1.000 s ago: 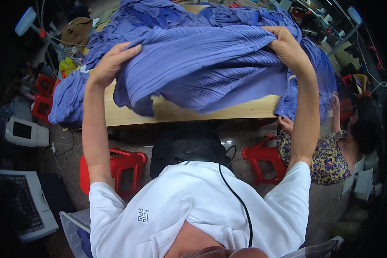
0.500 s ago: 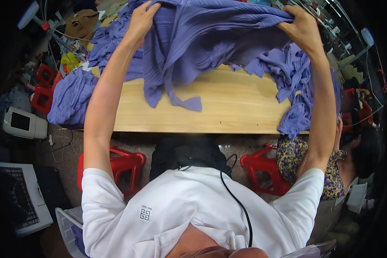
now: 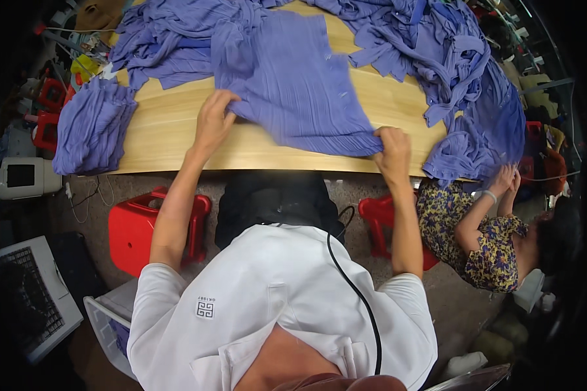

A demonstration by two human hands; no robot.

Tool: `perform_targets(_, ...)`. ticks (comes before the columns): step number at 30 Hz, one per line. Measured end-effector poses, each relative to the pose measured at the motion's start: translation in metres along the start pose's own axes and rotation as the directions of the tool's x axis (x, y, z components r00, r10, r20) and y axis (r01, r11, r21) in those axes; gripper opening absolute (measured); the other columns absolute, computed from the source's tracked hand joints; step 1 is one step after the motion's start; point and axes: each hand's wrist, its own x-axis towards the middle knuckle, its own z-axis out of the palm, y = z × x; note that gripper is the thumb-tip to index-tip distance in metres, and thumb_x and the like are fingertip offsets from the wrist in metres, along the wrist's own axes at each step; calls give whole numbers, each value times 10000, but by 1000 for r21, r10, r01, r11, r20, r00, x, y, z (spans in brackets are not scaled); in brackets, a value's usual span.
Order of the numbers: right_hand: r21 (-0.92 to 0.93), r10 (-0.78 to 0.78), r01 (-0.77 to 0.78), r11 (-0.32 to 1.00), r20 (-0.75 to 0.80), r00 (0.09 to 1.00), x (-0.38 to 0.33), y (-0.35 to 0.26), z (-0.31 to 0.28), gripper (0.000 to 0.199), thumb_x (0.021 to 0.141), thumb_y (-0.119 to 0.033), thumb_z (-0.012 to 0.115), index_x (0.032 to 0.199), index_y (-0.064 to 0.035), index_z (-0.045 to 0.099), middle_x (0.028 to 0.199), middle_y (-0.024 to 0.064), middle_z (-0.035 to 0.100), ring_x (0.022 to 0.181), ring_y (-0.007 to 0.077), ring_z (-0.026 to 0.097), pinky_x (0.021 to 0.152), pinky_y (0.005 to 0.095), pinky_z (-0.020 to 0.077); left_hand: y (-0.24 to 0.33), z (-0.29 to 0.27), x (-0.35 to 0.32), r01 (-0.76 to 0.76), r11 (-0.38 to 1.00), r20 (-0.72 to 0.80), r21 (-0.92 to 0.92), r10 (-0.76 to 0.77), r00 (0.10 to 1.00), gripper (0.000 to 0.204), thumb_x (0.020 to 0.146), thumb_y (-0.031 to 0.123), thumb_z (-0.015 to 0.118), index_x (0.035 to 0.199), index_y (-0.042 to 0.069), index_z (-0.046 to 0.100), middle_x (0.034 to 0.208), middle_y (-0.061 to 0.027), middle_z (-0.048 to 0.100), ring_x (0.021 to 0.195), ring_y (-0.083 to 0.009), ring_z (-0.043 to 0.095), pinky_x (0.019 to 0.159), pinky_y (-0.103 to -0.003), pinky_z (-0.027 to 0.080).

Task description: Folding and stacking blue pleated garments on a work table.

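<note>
Ribbed matt purple cloth (image 3: 306,98) on smooth pale wooden table (image 3: 176,130)

A flat cloth piece (image 3: 300,91) lies on the surface (image 3: 169,140) near its front edge, with heaps of cloth (image 3: 450,58) behind and to the right. A folded bundle (image 3: 91,127) hangs off the left end. Two stools (image 3: 137,225) stand below, and a seated person (image 3: 496,241) is at the right.
</note>
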Motion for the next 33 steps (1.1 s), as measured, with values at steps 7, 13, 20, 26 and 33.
perform_targets(7,155,97,-96,983,0,995,-4,-13,-20,469,710,119,626,1140,-29,743,1042,139,759,914,337,708,840,402,520,-9,15,-24,168,986,-220,12,-161,962,286,862,-31,663,1136,-15,743,1125,-174,658,1112,-362,650,957,-424,528)
perform_targets(13,489,234,-204,848,0,972,88,-70,-142,168,847,-11,732,1011,26,737,767,96,724,729,123,699,666,304,526,66,-20,74,63,982,-584,-179,-158,797,235,966,27,691,1199,29,725,1111,-78,669,1003,-197,648,860,-335,505)
perform_targets(20,850,-47,-179,495,232,972,210,-121,-172,289,1021,-195,740,1243,-16,695,1087,91,777,988,150,737,888,306,595,157,71,93,-183,956,-324,-229,103,940,382,879,106,761,1240,5,688,1098,-169,707,993,-342,698,883,-433,553)
perform_targets(26,987,160,-146,59,135,978,229,-119,-229,182,1054,-109,753,1214,-33,710,1028,22,776,866,86,742,784,229,603,129,18,161,164,454,129,-876,-108,986,313,1057,4,574,1345,18,698,1199,-36,756,1092,-110,688,978,-263,541)
perform_targets(33,979,145,201,-31,-195,970,233,-115,-274,228,1077,-37,683,1292,33,712,1066,102,806,903,165,799,806,283,659,172,-115,206,297,567,385,-768,40,922,446,1128,347,644,1441,30,665,1247,-25,756,1050,-73,706,899,-241,581)
